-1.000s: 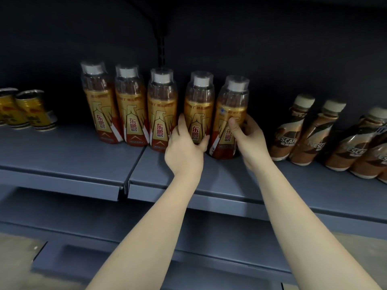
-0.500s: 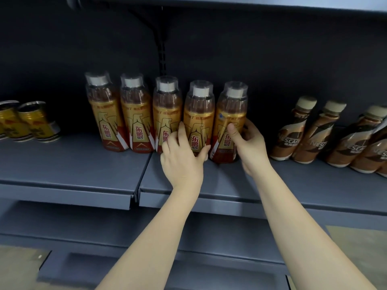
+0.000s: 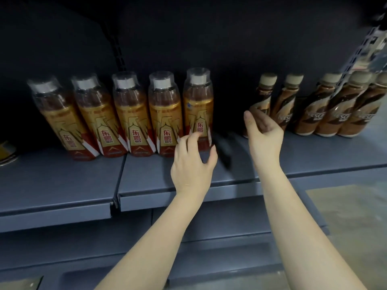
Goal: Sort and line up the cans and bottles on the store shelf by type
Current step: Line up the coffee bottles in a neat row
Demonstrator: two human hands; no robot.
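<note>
Several amber drink bottles with gold and red labels (image 3: 134, 114) stand upright in a tight row on the grey shelf (image 3: 62, 185). My left hand (image 3: 193, 162) hovers open in front of the rightmost amber bottle (image 3: 199, 109), fingertips near its base, holding nothing. My right hand (image 3: 263, 132) is open with curled fingers in the gap between that row and several brown coffee bottles (image 3: 326, 109) on the right. It is just in front of the leftmost coffee bottle (image 3: 263, 95), gripping nothing.
A gold can (image 3: 6, 151) shows at the far left edge of the shelf. A seam (image 3: 119, 178) splits the shelf into two panels. Lower shelves (image 3: 83, 243) sit beneath, and a perforated upright (image 3: 360, 45) stands at the upper right.
Both hands have let go of the two rightmost amber bottles. My right hand moved right toward the coffee bottles, and the view shifted right, pushing the cans almost out of sight.
</note>
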